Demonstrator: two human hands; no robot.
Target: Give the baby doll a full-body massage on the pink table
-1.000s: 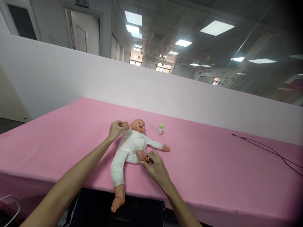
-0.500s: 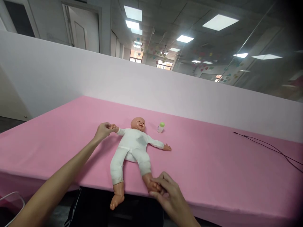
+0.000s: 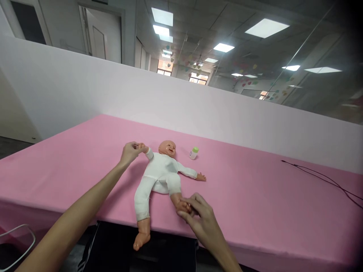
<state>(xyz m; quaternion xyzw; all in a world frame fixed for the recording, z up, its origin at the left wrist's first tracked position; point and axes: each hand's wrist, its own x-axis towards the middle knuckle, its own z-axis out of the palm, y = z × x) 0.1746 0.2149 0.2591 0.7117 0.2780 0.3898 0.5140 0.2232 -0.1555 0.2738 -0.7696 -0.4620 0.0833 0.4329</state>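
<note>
A baby doll [image 3: 161,169] with a white cloth body lies on its back on the pink-covered table [image 3: 249,200]. Its head points to the far side, and its left-hand foot hangs past the front edge. My left hand [image 3: 132,152] is closed on the doll's hand at the left, holding that arm up and out. With my right hand [image 3: 200,215] I grip the doll's foot nearer the right, and that leg is bent and raised. The doll's other arm rests stretched out on the cloth.
A small white bottle with a green cap [image 3: 194,153] stands beside the doll's head. Thin black cables [image 3: 323,176] lie at the right. A white partition [image 3: 181,102] runs behind the table. A white cord [image 3: 28,241] loops at the lower left.
My left hand has lifted the doll's arm higher and nearer its head. My right hand has pushed the foot up toward the body, bending the leg more.
</note>
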